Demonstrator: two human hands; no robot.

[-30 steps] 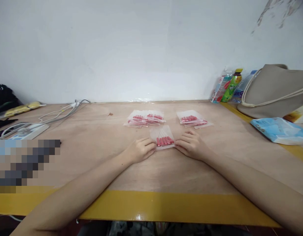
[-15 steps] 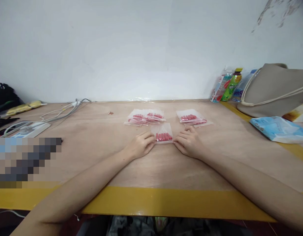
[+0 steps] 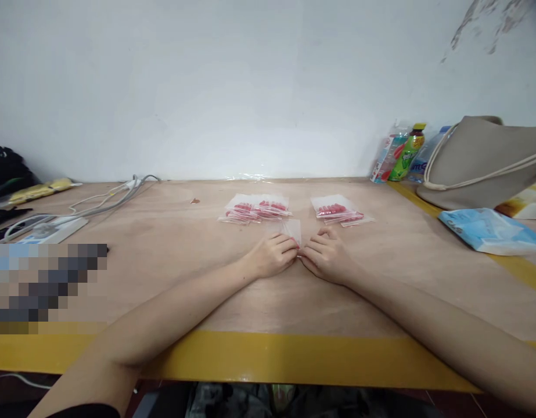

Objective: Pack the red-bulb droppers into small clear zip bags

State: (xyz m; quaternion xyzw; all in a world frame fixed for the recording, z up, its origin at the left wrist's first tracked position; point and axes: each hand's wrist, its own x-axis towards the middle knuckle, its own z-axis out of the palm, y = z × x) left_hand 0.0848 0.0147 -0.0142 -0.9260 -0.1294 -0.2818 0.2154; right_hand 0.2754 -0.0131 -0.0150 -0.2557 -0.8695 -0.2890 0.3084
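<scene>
A small clear zip bag (image 3: 292, 228) lies flat on the table in front of me. Its red pieces are mostly covered by my left hand (image 3: 276, 255), whose closed fingers pinch the bag's near edge close to the right corner. My right hand (image 3: 326, 255) has its fingers curled and pressed together at that same corner, almost touching the left fingertips. Beyond the hands is a pile of similar bags with red pieces (image 3: 256, 208). A smaller pile of such bags (image 3: 337, 210) lies farther right.
At the right are drink bottles (image 3: 407, 154), a grey drawstring bag (image 3: 472, 157) and a blue packet (image 3: 489, 231). Cables (image 3: 115, 200) and a white power strip (image 3: 54, 230) lie at the left. Yellow tape (image 3: 259, 357) runs along the table's front edge.
My left hand has slid right along the bag's near edge, from its left corner to near the right one, and now covers the red pieces. My right hand stays at the right corner.
</scene>
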